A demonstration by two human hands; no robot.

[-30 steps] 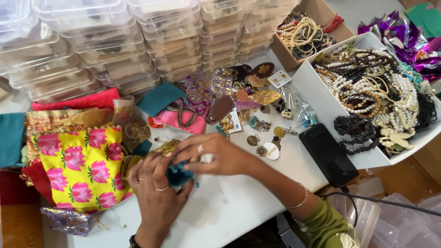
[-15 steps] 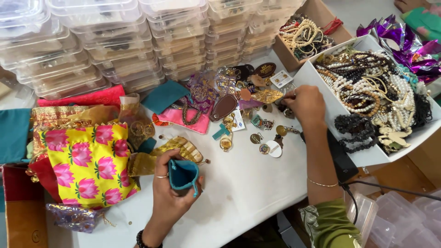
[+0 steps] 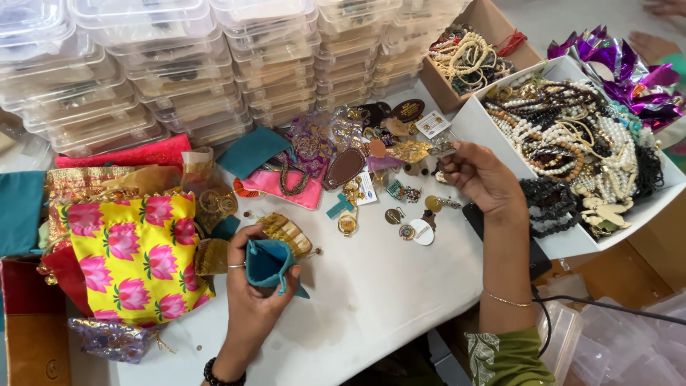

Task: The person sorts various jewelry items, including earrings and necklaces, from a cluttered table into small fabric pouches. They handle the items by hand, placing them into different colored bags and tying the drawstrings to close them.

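My left hand (image 3: 251, 300) has its grip closed around one teal pouch (image 3: 268, 263), near on the white desk (image 3: 371, 307). My right hand (image 3: 480, 177) pinches one small trinket (image 3: 441, 151), farther right. Two boxes of beaded necklaces (image 3: 572, 136) sit right; stacked clear containers (image 3: 179, 64) line the far edge.

Bare desk (image 3: 371, 286) lies open between the left hand (image 3: 254, 297) and the right hand (image 3: 482, 179), hemmed by scattered trinkets (image 3: 386, 193) ahead, stacked plastic boxes (image 3: 179, 64) behind those, a yellow flowered pouch (image 3: 132, 257) leftward, and a white bead tray (image 3: 572, 154) rightward.
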